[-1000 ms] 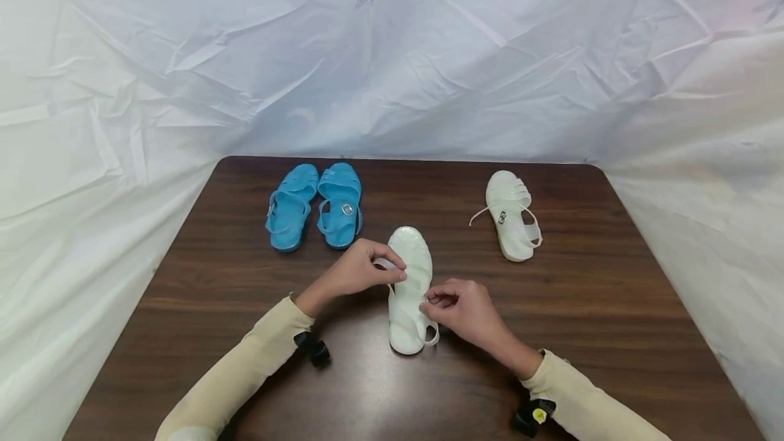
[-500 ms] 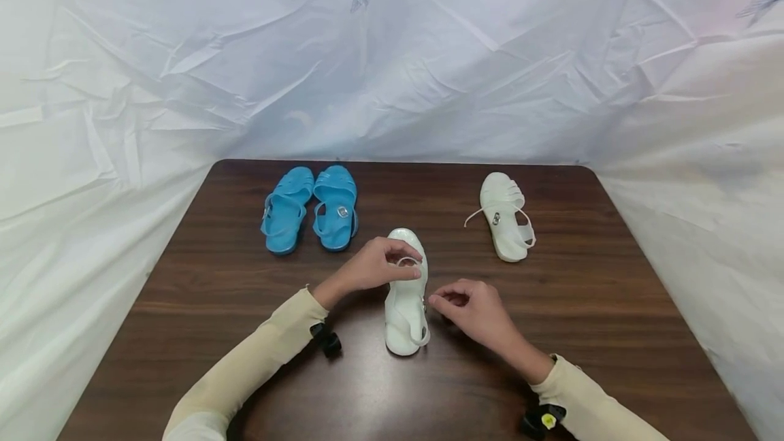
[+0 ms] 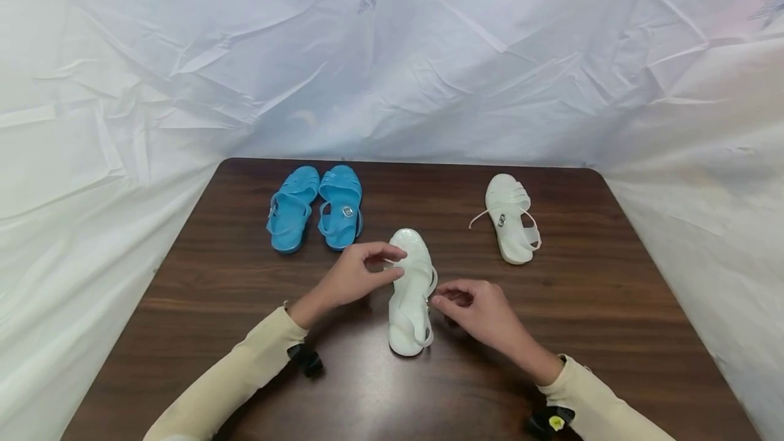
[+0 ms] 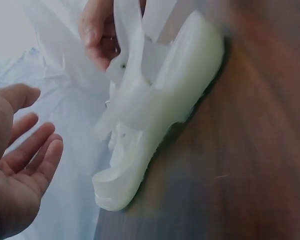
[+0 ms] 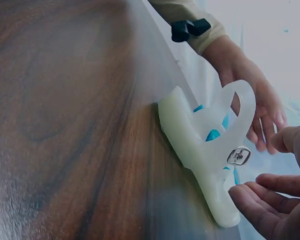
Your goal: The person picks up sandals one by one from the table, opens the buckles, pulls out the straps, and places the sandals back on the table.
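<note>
A white jelly sandal (image 3: 409, 291) lies sole down on the table between the hands, its toe pointing away. My left hand (image 3: 355, 274) hovers over its left side near the front; in the left wrist view the fingers (image 4: 37, 150) are spread and hold nothing. Close to the sandal's right side is my right hand (image 3: 480, 308), fingers loosely bent. In the right wrist view its thumb and fingers (image 5: 260, 205) stand apart beside the metal buckle (image 5: 238, 156), with nothing between them. The thin strap (image 3: 435, 281) loops out at the sandal's right side.
A second white sandal (image 3: 508, 223), its thin strap undone, lies at the back right of the brown table (image 3: 588, 332). Two blue sandals (image 3: 288, 220) stand side by side at the back left. A white sheet (image 3: 392, 87) hangs behind the table.
The left hand first carried the thin strap rightward over the sandal, then released it and drew back left. The strap now loops at the right side. The right hand has come off the sandal's edge.
</note>
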The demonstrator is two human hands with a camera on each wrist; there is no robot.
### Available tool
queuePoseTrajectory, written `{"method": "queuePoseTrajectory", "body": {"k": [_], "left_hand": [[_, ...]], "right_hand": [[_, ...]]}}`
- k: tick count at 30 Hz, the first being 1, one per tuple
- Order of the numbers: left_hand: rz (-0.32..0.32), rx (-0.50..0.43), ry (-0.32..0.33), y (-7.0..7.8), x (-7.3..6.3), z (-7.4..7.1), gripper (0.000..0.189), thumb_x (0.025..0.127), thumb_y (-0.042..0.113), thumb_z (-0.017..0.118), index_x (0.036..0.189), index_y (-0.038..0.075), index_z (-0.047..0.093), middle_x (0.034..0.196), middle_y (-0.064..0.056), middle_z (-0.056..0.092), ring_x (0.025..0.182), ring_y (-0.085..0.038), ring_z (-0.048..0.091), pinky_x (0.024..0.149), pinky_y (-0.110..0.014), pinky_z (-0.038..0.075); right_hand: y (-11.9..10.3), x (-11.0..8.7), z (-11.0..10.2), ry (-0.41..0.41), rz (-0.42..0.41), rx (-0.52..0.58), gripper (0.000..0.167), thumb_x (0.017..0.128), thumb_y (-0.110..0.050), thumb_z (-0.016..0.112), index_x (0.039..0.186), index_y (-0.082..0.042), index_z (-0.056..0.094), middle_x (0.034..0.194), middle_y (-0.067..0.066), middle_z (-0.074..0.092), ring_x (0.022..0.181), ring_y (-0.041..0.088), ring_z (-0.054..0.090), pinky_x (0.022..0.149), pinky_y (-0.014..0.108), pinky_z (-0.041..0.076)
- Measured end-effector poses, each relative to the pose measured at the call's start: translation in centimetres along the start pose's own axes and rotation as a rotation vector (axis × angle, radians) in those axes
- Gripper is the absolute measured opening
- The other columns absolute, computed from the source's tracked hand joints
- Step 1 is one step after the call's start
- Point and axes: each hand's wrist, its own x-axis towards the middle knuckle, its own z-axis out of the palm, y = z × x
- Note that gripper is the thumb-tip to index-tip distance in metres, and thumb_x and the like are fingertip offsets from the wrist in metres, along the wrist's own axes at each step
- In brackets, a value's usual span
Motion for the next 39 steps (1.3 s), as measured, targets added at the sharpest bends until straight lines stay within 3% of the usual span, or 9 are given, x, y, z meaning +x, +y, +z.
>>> {"method": "queuePoseTrajectory", "body": {"k": [5, 9, 16, 20, 25, 33, 39], "left_hand": [[-0.090, 0.028, 0.025, 0.1, -2.1, 0.5, 0.034, 0.094, 0.030, 0.076, 0.121, 0.009, 0.071, 0.112, -0.006, 0.073, 0.096, -0.012, 0.070, 0.081, -0.027, 0.058], [-0.150, 0.062, 0.025, -0.2, -3.3, 1.2, 0.037, 0.094, 0.033, 0.076, 0.121, 0.008, 0.071, 0.103, 0.001, 0.074, 0.093, -0.010, 0.070, 0.080, -0.026, 0.058], [-0.230, 0.087, -0.021, -1.3, -4.4, 2.2, 0.044, 0.092, 0.040, 0.077, 0.124, 0.011, 0.072, 0.115, -0.001, 0.074, 0.097, -0.010, 0.071, 0.080, -0.024, 0.058], [-0.231, 0.022, -0.062, -1.7, -4.8, 2.7, 0.044, 0.091, 0.034, 0.080, 0.126, 0.009, 0.071, 0.121, -0.005, 0.073, 0.101, -0.013, 0.072, 0.081, -0.025, 0.059], [-0.224, -0.062, -0.094, -2.2, -4.8, 3.2, 0.039, 0.089, 0.025, 0.082, 0.122, 0.006, 0.072, 0.118, -0.007, 0.073, 0.104, -0.015, 0.073, 0.083, -0.024, 0.059], [-0.248, -0.138, -0.073, -2.2, -4.9, 3.5, 0.035, 0.087, 0.017, 0.084, 0.116, 0.000, 0.073, 0.112, -0.011, 0.075, 0.103, -0.020, 0.073, 0.082, -0.026, 0.059], [-0.229, -0.169, -0.034, -1.9, -4.9, 3.9, 0.033, 0.086, 0.014, 0.085, 0.112, -0.003, 0.073, 0.108, -0.014, 0.075, 0.101, -0.024, 0.074, 0.081, -0.026, 0.059]], "right_hand": [[-0.1, -0.1, 0.5, -0.032, -0.013, 0.001, 0.030, 0.092, -0.031, 0.078, 0.109, -0.006, 0.077, 0.090, -0.002, 0.077, 0.079, 0.008, 0.072, 0.068, 0.024, 0.058], [0.0, -0.2, 1.2, -0.051, 0.006, -0.003, 0.033, 0.093, -0.035, 0.077, 0.111, -0.008, 0.076, 0.091, -0.003, 0.076, 0.078, 0.007, 0.071, 0.067, 0.023, 0.057], [0.4, -0.2, 2.1, -0.119, 0.047, 0.004, 0.043, 0.095, -0.041, 0.073, 0.117, -0.005, 0.074, 0.092, -0.003, 0.075, 0.071, 0.006, 0.067, 0.061, 0.024, 0.055], [0.4, -0.1, 2.2, -0.159, 0.073, 0.034, 0.049, 0.097, -0.044, 0.070, 0.121, -0.001, 0.072, 0.095, 0.001, 0.075, 0.071, 0.009, 0.067, 0.060, 0.025, 0.055], [0.2, -0.3, 2.3, -0.137, 0.098, 0.008, 0.046, 0.096, -0.045, 0.070, 0.119, -0.005, 0.074, 0.101, 0.002, 0.076, 0.084, 0.009, 0.069, 0.069, 0.025, 0.055], [0.2, -0.5, 2.6, -0.122, 0.108, 0.079, 0.043, 0.093, -0.036, 0.075, 0.119, -0.001, 0.075, 0.114, 0.011, 0.075, 0.096, 0.015, 0.073, 0.075, 0.024, 0.058], [0.0, -0.7, 2.5, -0.040, 0.143, 0.140, 0.038, 0.093, -0.029, 0.077, 0.120, -0.002, 0.075, 0.123, 0.010, 0.072, 0.116, 0.020, 0.065, 0.091, 0.026, 0.053]]}}
